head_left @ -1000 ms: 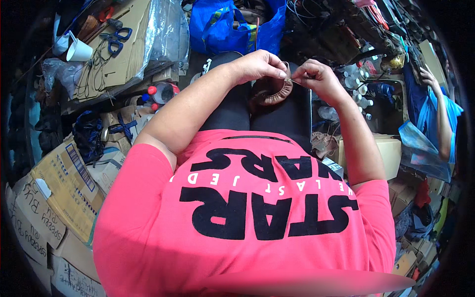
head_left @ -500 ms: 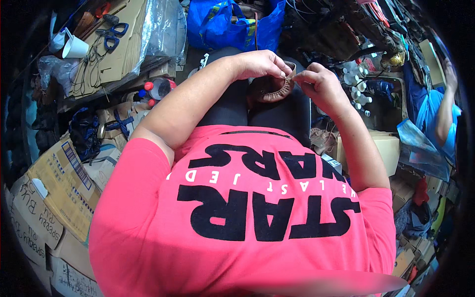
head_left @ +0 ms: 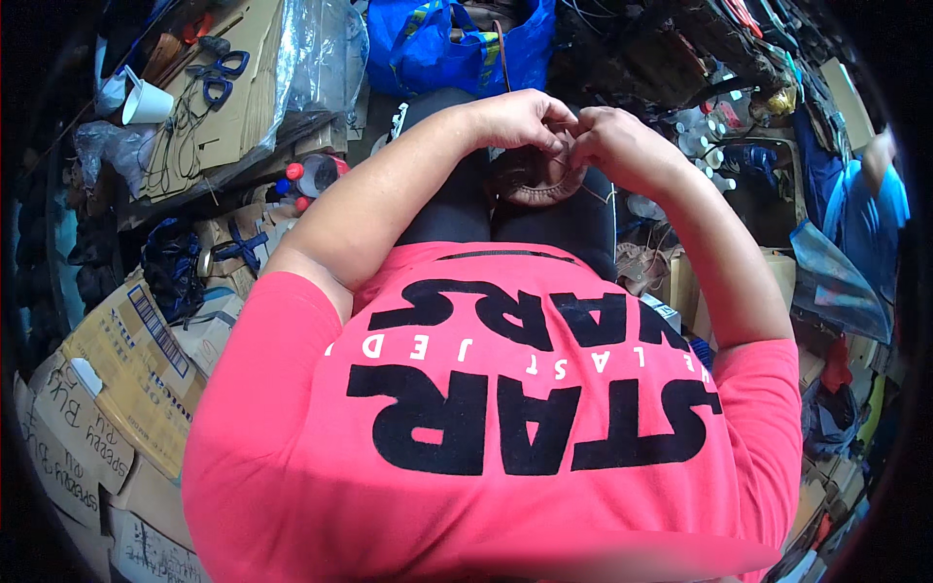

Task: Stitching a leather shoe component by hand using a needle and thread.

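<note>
A brown leather shoe upper [head_left: 536, 185] with a gathered, stitched edge rests over my dark-trousered thighs. My left hand [head_left: 530, 119] grips its far edge, thumb and fingers pinched together. Right beside it my right hand [head_left: 622, 144] is closed, fingertips at the same edge and almost touching the left hand. What these right fingertips hold is too small and too hidden to make out. A thin pale thread [head_left: 612, 197] seems to hang below the right hand.
Ahead stands a blue bag [head_left: 457, 63]. Scissors [head_left: 228, 78], a white cup [head_left: 148, 102] and cardboard [head_left: 228, 126] lie far left. Small white bottles [head_left: 709, 155] stand to the right. A person's blue sleeve [head_left: 860, 219] shows at the far right. Cardboard boxes [head_left: 136, 369] are stacked near left.
My right hand has come in to the left, up against my left hand, and turned its back upward. The shoe upper has tilted, so less of its stitched edge shows.
</note>
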